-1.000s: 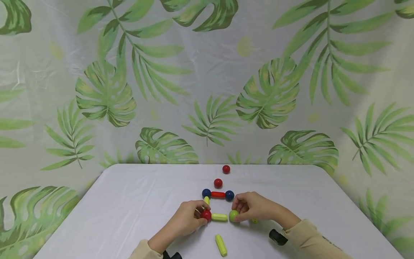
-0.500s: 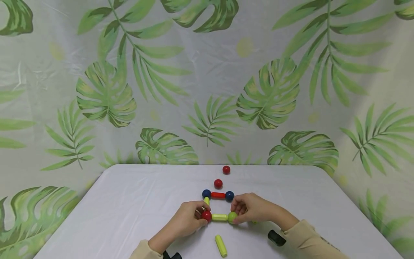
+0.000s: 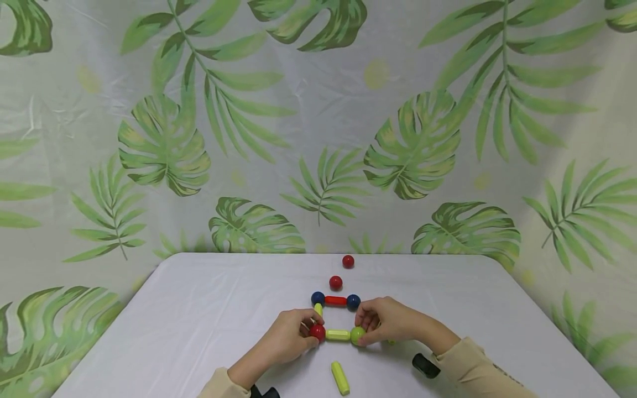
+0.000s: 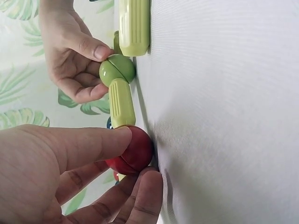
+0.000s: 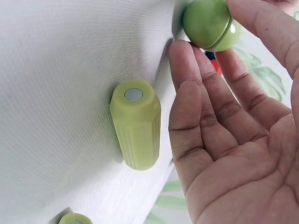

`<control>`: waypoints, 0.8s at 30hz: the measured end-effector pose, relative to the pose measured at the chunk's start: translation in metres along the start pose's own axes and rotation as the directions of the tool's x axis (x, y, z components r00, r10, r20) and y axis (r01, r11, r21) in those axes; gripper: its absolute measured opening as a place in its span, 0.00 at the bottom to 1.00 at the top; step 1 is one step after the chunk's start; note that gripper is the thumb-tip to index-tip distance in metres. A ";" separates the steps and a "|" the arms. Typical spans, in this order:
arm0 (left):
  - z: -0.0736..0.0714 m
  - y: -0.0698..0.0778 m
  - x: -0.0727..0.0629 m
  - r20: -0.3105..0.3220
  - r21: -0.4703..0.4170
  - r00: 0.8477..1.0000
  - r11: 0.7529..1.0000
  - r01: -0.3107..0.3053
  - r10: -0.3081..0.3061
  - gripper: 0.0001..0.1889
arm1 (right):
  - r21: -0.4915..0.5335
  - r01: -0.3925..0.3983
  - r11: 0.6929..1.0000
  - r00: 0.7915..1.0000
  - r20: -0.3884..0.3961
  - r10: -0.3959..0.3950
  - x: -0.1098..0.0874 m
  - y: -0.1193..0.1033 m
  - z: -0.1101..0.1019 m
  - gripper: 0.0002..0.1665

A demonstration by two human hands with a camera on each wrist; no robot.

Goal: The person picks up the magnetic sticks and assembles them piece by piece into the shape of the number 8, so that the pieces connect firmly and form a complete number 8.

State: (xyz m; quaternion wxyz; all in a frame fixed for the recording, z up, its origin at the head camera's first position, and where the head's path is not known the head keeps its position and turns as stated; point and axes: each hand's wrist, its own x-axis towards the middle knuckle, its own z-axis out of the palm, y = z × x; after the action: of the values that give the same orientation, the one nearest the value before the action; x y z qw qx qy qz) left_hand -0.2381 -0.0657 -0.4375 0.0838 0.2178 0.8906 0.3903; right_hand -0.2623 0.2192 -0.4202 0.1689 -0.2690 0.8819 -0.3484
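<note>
My left hand [image 3: 291,334] grips a red ball [image 4: 135,151] between thumb and fingers, low at the table. A yellow-green magnetic rod [image 3: 338,335] runs from that ball to a green ball [image 3: 357,335], which my right hand [image 3: 390,320] pinches with thumb and fingertips. In the left wrist view the rod's ends meet both balls. Behind the left fingers, another yellow-green rod [image 3: 318,308] leads back to a blue ball [image 3: 318,299]. A red rod [image 3: 335,300] joins it to a second blue ball [image 3: 353,302], close by the right fingertips.
Two loose red balls, a nearer one [image 3: 335,283] and a farther one [image 3: 348,261], lie toward the back edge. A single yellow-green rod [image 3: 340,378] lies in front of the hands. Another rod [image 5: 136,126] with a metal end lies beside the right hand, partly hidden in the head view.
My right hand has moved slightly left with the green ball, closing the gap to the rod's end. The left hand has stayed on the red ball.
</note>
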 end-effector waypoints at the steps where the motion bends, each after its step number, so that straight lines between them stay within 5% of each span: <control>1: 0.000 0.000 0.000 0.003 -0.001 1.000 1.000 -0.001 0.001 0.15 | 0.000 -0.002 1.000 1.000 -0.001 0.002 -0.001 0.000 0.000 0.16; 16: -0.009 0.006 0.013 -0.062 0.055 0.998 0.998 0.014 -0.011 0.21 | -0.127 0.003 0.992 0.983 -0.180 -0.026 -0.022 0.004 -0.022 0.12; 24: -0.013 0.005 0.028 -0.084 0.081 0.993 0.993 0.090 -0.083 0.31 | -0.155 -0.145 0.977 0.951 -0.293 0.095 -0.034 0.003 -0.022 0.14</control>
State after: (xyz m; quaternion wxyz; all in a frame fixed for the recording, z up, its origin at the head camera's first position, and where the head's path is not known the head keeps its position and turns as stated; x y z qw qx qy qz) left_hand -0.2655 -0.0588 -0.4249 0.0554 0.1664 0.9177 0.3566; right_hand -0.2471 0.2528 -0.4033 0.0373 -0.1757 0.9389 -0.2936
